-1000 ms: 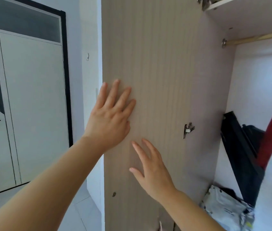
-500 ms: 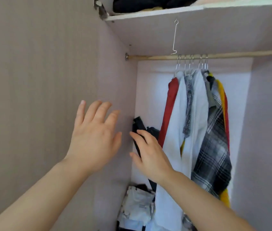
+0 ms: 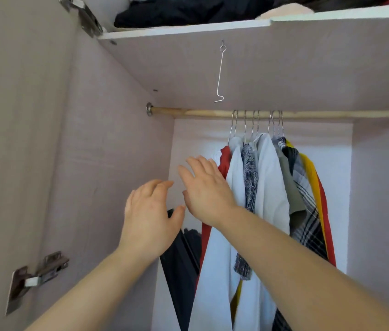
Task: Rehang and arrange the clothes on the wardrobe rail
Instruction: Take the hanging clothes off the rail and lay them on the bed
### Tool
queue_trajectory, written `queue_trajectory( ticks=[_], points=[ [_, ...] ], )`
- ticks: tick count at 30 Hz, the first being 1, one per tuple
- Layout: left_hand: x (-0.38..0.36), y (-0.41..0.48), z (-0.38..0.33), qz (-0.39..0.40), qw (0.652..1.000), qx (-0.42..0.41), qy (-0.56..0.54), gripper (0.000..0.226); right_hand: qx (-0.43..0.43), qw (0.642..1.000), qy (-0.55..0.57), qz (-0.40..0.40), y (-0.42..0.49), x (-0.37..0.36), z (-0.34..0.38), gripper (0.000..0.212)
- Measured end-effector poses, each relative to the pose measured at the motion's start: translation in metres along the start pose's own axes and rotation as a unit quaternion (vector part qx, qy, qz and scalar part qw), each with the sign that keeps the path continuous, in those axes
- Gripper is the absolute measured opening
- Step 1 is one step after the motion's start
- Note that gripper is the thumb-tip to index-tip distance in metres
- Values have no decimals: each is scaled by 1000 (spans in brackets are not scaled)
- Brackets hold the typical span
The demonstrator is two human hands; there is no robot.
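- A door hinge (image 3: 38, 275) is seen on the wardrobe's left wall, low down.
- The left hand (image 3: 151, 218) is held open with fingers loosely spread, empty, near the dark garment (image 3: 181, 266) leaning at the left.
- The right hand (image 3: 206, 189) is likewise spread and empty, just beside or brushing the red garment (image 3: 224, 161).
- The clothes (image 3: 270, 187) are bunched on wire hangers (image 3: 256, 125) at the middle of the rail (image 3: 188, 112); its left end is bare.
- The fabric is judged soft and light; hold is best taken at the stiff hanger hooks.
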State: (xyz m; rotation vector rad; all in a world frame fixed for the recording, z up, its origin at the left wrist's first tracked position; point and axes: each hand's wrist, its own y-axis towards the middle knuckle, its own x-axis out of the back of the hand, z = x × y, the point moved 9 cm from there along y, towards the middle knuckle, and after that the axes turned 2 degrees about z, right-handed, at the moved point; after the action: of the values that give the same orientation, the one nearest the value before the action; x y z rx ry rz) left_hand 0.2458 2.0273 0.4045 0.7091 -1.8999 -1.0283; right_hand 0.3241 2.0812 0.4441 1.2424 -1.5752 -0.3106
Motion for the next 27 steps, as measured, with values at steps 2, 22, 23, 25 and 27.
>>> queue_trajectory(
  ticks=[2,22,23,25,27],
  points=[
    [-13,15,2,-10,1000,6,-16,51,3,999,-50,3,19,-9,-15,60],
    [-144,135,-9,43,980,-110,-163,51,-174,956,-203,120,-41,-45,-227,77],
    [-146,139,-8,40,979,-116,-160,51,-187,956,-196,113,-39,-45,-232,82],
    [-148,150,-4,34,979,-123,-157,52,-230,949,-192,95,-32,-43,-240,83],
    [-149,163,1,26,979,-127,-156,52,-271,940,-196,63,-18,-40,-241,67]
  ],
)
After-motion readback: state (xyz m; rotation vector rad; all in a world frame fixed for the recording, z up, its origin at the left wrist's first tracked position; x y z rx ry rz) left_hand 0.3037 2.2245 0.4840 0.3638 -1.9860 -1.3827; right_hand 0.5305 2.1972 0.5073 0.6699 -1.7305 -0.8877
